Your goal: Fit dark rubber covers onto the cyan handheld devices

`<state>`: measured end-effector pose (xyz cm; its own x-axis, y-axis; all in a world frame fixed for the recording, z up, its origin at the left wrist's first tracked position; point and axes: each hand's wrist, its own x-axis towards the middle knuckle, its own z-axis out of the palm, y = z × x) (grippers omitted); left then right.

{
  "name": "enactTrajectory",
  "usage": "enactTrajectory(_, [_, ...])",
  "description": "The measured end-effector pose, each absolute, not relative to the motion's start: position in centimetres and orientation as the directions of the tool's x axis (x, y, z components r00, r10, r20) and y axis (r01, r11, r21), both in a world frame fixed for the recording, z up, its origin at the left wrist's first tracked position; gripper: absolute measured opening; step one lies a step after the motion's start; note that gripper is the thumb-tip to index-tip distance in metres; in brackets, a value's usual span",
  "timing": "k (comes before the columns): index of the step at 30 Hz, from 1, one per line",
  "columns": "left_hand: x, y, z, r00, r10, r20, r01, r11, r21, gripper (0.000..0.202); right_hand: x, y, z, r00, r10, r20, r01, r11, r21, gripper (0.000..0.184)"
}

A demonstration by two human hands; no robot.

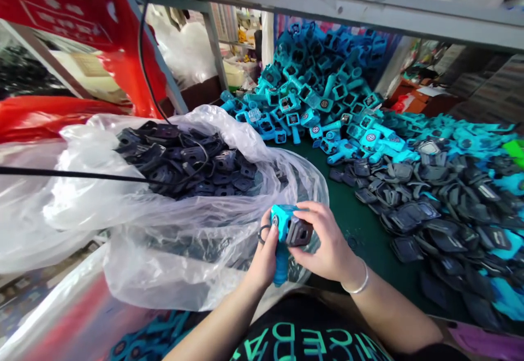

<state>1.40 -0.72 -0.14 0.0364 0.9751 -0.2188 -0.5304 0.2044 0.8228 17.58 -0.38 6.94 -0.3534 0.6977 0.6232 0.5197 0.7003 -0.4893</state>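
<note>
My left hand (pixel 267 252) is wrapped around a blue plastic housing with a handle (pixel 281 265), its round emblem facing left. A dark ring sits on a finger of that hand. With thumb and fingers, my right hand (pixel 327 241) grips a black square plastic cover (pixel 300 232) against the housing's right side. The two parts touch; whether they are locked together I cannot tell. A clear plastic bag (pixel 164 257) lies just left of my hands, with black plastic parts (pixel 184 159) heaped in its mouth.
Many blue housings (pixel 311 88) are piled at the back of the green table (pixel 347 213). Loose black covers (pixel 434 213) spread along the right side. A metal shelf beam (pixel 327 3) crosses above, and a black cord (pixel 73 174) stretches in from the left.
</note>
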Motion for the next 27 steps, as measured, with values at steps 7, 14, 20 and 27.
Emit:
enactTrajectory(7, [2.4, -1.6, 0.9, 0.017, 0.996, -0.093, -0.335, 0.093, 0.938, 0.097, 18.7, -1.1, 6.5, -0.459, 0.697, 0.550, 0.516, 0.714, -0.474, 0.069])
enactTrajectory(14, [3.2, -1.8, 1.3, 0.084, 0.989, -0.119, -0.507, 0.145, 0.850, 0.090, 18.9, -2.0, 4.2, -0.260, 0.764, 0.590, 0.405, 0.641, -0.652, 0.089])
enactTrajectory(20, [4.5, -1.3, 0.1, 0.198, 0.980, -0.026, -0.607, 0.144, 0.781, 0.084, 17.0, -2.3, 2.0, -0.001, 0.899, 0.437, 0.058, 0.437, -0.898, 0.082])
enactTrajectory(27, [5.6, 0.2, 0.2, 0.262, 0.962, -0.074, -0.571, 0.217, 0.792, 0.067, 17.5, -3.2, 1.6, 0.193, 0.814, 0.547, 0.412, 0.439, -0.799, 0.080])
